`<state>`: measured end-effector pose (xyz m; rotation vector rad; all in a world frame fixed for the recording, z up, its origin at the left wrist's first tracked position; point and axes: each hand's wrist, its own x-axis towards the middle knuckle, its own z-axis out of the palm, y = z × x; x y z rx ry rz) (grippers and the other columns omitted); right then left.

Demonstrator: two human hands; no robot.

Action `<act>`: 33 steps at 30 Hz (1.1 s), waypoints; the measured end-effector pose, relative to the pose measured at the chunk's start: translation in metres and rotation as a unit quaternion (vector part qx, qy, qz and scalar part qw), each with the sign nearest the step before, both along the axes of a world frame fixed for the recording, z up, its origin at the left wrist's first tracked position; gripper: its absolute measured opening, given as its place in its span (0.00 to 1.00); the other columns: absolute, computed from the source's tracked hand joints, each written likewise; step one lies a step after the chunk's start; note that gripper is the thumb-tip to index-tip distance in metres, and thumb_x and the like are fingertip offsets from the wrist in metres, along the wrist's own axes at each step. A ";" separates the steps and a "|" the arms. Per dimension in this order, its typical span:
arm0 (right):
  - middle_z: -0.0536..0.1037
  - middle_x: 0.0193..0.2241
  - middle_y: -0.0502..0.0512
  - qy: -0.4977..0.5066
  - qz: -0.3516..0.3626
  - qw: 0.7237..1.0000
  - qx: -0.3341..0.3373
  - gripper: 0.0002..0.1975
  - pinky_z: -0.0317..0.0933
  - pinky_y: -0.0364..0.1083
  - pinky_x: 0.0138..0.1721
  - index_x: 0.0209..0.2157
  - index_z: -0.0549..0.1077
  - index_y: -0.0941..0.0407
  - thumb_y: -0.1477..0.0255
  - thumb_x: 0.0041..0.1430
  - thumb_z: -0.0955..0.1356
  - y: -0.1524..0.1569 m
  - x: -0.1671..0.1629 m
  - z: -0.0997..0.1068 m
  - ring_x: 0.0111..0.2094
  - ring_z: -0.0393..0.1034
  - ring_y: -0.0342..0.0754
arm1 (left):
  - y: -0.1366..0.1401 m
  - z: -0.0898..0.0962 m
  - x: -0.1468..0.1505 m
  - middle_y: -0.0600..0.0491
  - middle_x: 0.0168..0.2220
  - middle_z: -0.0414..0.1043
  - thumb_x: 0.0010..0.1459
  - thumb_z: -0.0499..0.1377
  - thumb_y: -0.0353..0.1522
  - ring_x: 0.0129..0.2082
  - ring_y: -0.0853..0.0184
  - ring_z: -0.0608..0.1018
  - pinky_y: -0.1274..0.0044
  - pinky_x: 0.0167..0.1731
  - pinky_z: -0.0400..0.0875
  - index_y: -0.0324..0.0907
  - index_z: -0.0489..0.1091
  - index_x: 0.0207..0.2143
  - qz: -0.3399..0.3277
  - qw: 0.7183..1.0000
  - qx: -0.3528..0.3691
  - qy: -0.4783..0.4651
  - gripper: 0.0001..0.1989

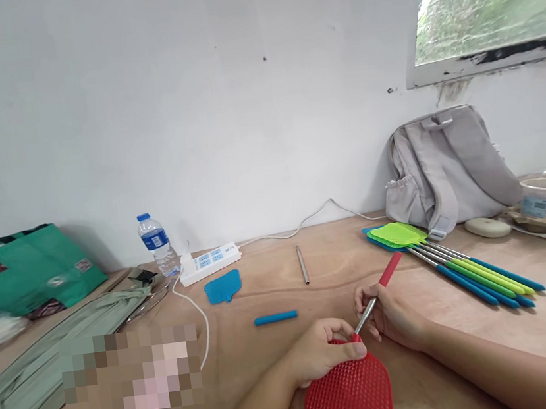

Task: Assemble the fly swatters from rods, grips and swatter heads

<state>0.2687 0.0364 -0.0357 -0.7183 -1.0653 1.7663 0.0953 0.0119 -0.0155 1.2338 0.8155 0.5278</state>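
Note:
Between my hands is a fly swatter with a red mesh head (pixel 353 390), a metal rod (pixel 365 316) and a red handle (pixel 390 269). My left hand (pixel 328 350) pinches the neck of the head, where the rod enters it. My right hand (pixel 391 316) is closed around the rod near the lower end of the handle. Beyond them on the table lie a blue handle (pixel 276 318), a loose metal rod (pixel 302 266) and a blue swatter head (pixel 223 286), all apart from one another.
Assembled fly swatters (pixel 470 273) in green, yellow and blue lie at the right, before a grey backpack (pixel 447 166). A power strip (pixel 210 262) and a water bottle (pixel 157 244) stand near the wall. Left are a green bag (pixel 37 270) and a grey-green cloth item (pixel 36 386).

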 end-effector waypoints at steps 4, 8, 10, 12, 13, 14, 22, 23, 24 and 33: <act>0.66 0.10 0.48 -0.016 0.036 0.999 -0.009 0.14 0.46 0.38 0.08 0.17 0.62 0.57 0.61 0.47 0.59 -0.001 0.001 0.000 0.08 0.56 0.39 | 0.000 0.000 0.000 0.59 0.21 0.65 0.32 0.67 0.44 0.20 0.77 0.62 0.81 0.24 0.51 0.38 0.65 0.26 -0.007 0.999 0.012 0.038 0.23; 0.64 0.08 0.46 -0.014 0.043 0.998 -0.031 0.13 0.42 0.37 0.07 0.16 0.61 0.56 0.62 0.45 0.59 -0.002 0.000 0.001 0.07 0.53 0.39 | -0.001 0.005 0.000 0.59 0.21 0.65 0.32 0.66 0.46 0.21 0.76 0.63 0.80 0.25 0.52 0.38 0.65 0.25 -0.022 0.997 0.039 0.058 0.24; 0.63 0.07 0.46 -0.020 0.061 0.997 -0.043 0.13 0.40 0.37 0.07 0.16 0.60 0.56 0.62 0.45 0.58 -0.004 -0.001 0.002 0.07 0.51 0.38 | -0.002 0.008 0.000 0.59 0.21 0.65 0.32 0.66 0.46 0.22 0.76 0.63 0.80 0.25 0.53 0.38 0.66 0.25 -0.036 0.996 0.052 0.066 0.24; 0.63 0.07 0.46 -0.023 0.084 0.995 -0.048 0.13 0.39 0.37 0.07 0.16 0.61 0.56 0.62 0.45 0.57 -0.006 -0.003 0.002 0.06 0.48 0.38 | -0.003 0.010 0.001 0.60 0.21 0.65 0.32 0.66 0.47 0.22 0.76 0.63 0.80 0.25 0.53 0.38 0.65 0.24 -0.045 0.995 0.060 0.063 0.24; 0.63 0.07 0.45 -0.022 0.095 0.994 -0.049 0.13 0.39 0.37 0.07 0.17 0.61 0.56 0.62 0.45 0.57 -0.008 -0.004 0.002 0.06 0.48 0.37 | -0.003 0.011 0.001 0.60 0.20 0.64 0.32 0.66 0.47 0.21 0.76 0.62 0.81 0.25 0.53 0.38 0.65 0.24 -0.048 0.995 0.063 0.059 0.24; 0.63 0.07 0.45 -0.020 0.102 0.993 -0.047 0.13 0.39 0.37 0.08 0.17 0.61 0.56 0.62 0.45 0.57 -0.009 -0.005 0.002 0.06 0.47 0.37 | -0.004 0.011 0.001 0.60 0.20 0.64 0.32 0.66 0.47 0.21 0.76 0.62 0.81 0.24 0.52 0.38 0.65 0.23 -0.048 0.995 0.064 0.054 0.24; 0.55 0.03 0.44 -0.154 0.031 0.987 0.028 0.17 0.36 0.38 0.09 0.12 0.56 0.54 0.64 0.48 0.53 -0.011 -0.009 0.001 0.06 0.43 0.38 | -0.006 0.004 0.000 0.62 0.20 0.60 0.35 0.64 0.48 0.20 0.78 0.59 0.81 0.23 0.51 0.38 0.62 0.24 -0.042 0.993 0.097 0.048 0.24; 0.54 0.02 0.45 -0.188 0.015 0.982 0.032 0.17 0.35 0.39 0.09 0.11 0.55 0.54 0.64 0.48 0.52 -0.011 -0.009 0.002 0.06 0.44 0.38 | -0.006 0.003 0.001 0.62 0.20 0.59 0.35 0.64 0.48 0.20 0.77 0.59 0.81 0.23 0.51 0.38 0.62 0.24 -0.039 0.992 0.104 0.051 0.24; 0.53 0.02 0.45 -0.217 0.005 0.976 0.033 0.18 0.35 0.39 0.09 0.10 0.55 0.54 0.65 0.48 0.52 -0.011 -0.009 0.004 0.06 0.44 0.38 | -0.006 0.002 0.001 0.62 0.20 0.59 0.36 0.64 0.49 0.21 0.77 0.59 0.81 0.23 0.51 0.39 0.62 0.24 -0.037 0.991 0.113 0.055 0.24; 0.54 0.05 0.45 -0.258 -0.049 0.964 0.042 0.20 0.38 0.40 0.09 0.09 0.53 0.54 0.66 0.51 0.51 -0.013 -0.018 0.006 0.07 0.44 0.37 | -0.011 0.003 0.005 0.61 0.21 0.57 0.38 0.62 0.50 0.22 0.76 0.59 0.81 0.23 0.52 0.39 0.60 0.22 -0.014 0.986 0.158 0.051 0.24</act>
